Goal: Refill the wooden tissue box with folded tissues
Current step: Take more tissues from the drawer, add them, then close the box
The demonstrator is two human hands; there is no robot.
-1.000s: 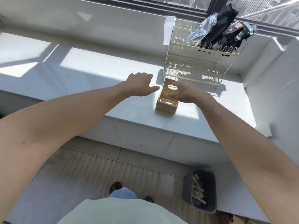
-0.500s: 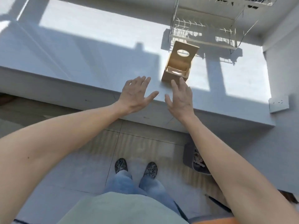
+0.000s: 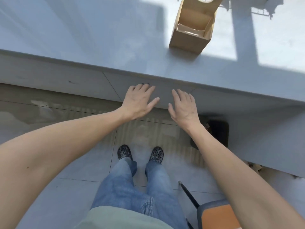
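The left hand (image 3: 139,103) and right hand (image 3: 184,107) hang side by side with fingers spread and palms down, holding nothing, in front of the pale grey surface (image 3: 99,35). Well beyond them, the light wooden tissue box (image 3: 192,33) stands on that surface, lid raised, partly in sunlight

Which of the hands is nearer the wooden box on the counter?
The right hand, almost directly below the wooden tissue box; the left hand is farther left. Both are open, off the counter.
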